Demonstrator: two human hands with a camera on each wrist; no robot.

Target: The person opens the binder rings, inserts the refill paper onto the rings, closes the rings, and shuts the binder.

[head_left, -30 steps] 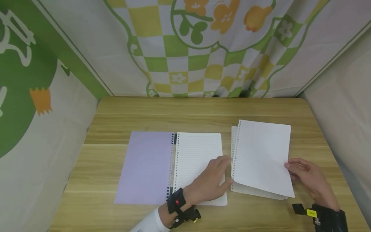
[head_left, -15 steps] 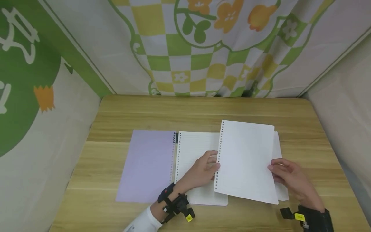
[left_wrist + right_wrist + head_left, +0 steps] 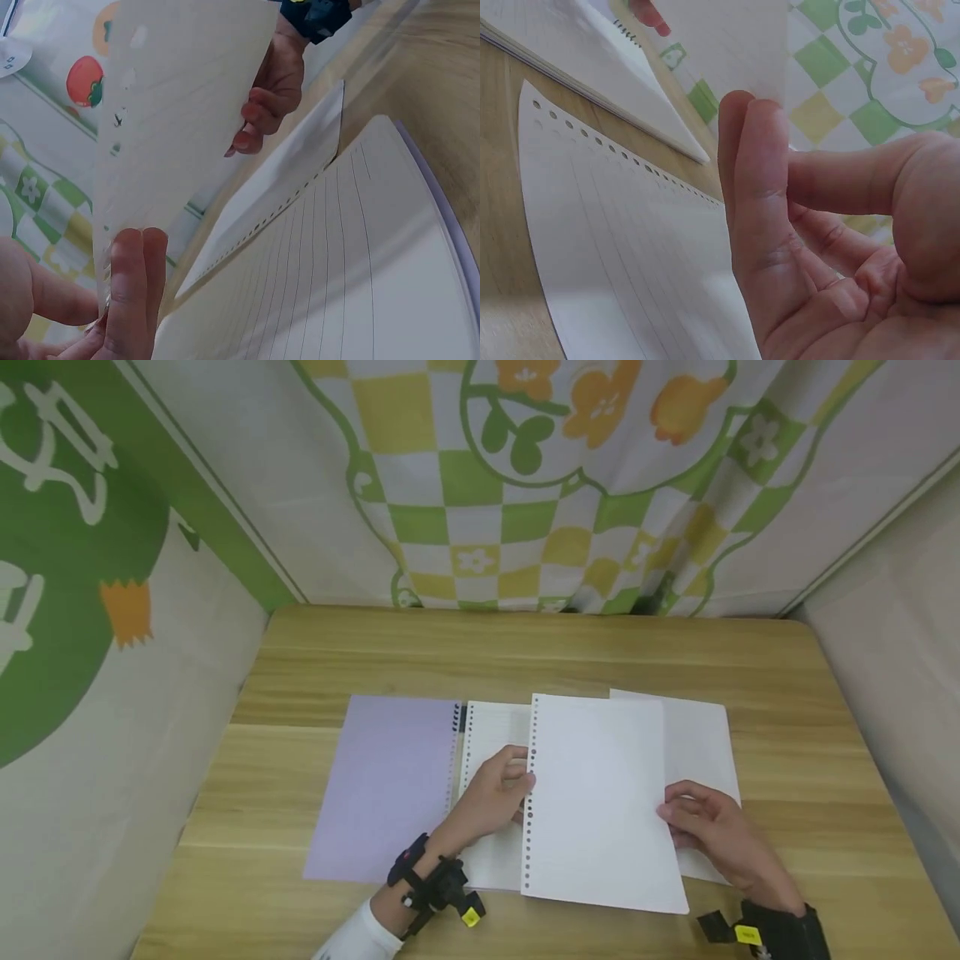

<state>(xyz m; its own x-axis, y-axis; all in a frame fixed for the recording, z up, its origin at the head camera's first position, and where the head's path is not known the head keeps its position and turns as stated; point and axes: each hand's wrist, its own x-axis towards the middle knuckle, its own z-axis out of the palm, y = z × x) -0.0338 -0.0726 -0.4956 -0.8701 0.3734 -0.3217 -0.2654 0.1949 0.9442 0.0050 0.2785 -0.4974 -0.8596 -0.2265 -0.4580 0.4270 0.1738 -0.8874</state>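
A white loose-leaf sheet with a row of punched holes down its left edge is held up between both hands. My left hand pinches the punched edge between thumb and fingers. At the opposite edge, my right hand pinches the sheet the same way. Below it on the left lies an open notebook with a purple cover and lined pages, partly hidden by the sheet. Another punched loose sheet lies on the table to the right, under the right hand.
The wooden table reaches back to a green-and-yellow checked curtain. Pale fabric walls stand at both sides. Each wrist wears a black strap with a small camera.
Both hands have moved left with the sheet, from over the loose sheet on the right to over the notebook's lined page. The left hand has gone from beside the sheet to gripping its punched edge.
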